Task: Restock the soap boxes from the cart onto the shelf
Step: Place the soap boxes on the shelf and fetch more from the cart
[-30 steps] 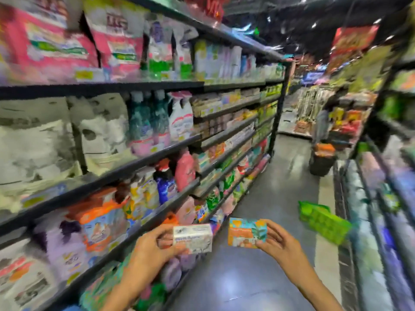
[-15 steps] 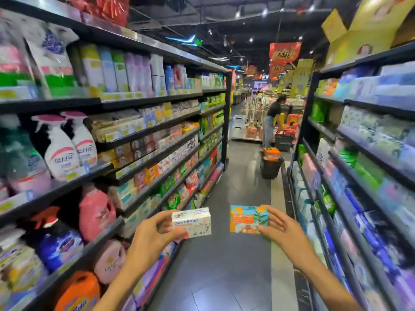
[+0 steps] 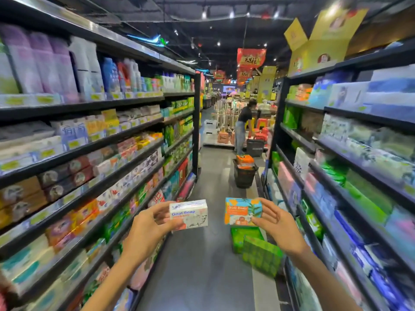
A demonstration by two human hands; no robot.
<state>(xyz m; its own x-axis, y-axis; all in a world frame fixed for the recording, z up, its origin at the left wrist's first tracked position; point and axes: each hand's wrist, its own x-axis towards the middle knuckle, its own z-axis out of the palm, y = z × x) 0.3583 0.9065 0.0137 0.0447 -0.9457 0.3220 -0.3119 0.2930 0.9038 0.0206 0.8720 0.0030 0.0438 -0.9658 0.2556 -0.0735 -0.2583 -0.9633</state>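
Supermarket aisle now runs straight ahead at twelve o'clock, where a second ago I faced the left shelf [image 3: 94, 151]. My left hand [image 3: 146, 227] pinches a white soap box [image 3: 188, 215], my right hand [image 3: 276, 225] an orange-and-teal soap box [image 3: 241, 211]; neither is shelved yet.

White soap box [image 3: 188, 215]; teal-and-orange soap box [image 3: 243, 211]; green crate [image 3: 258, 252]

Distant person [image 3: 243, 124] beside black basket [image 3: 254, 147]

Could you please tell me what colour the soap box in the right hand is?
Teal and orange box, in the right hand; head view.
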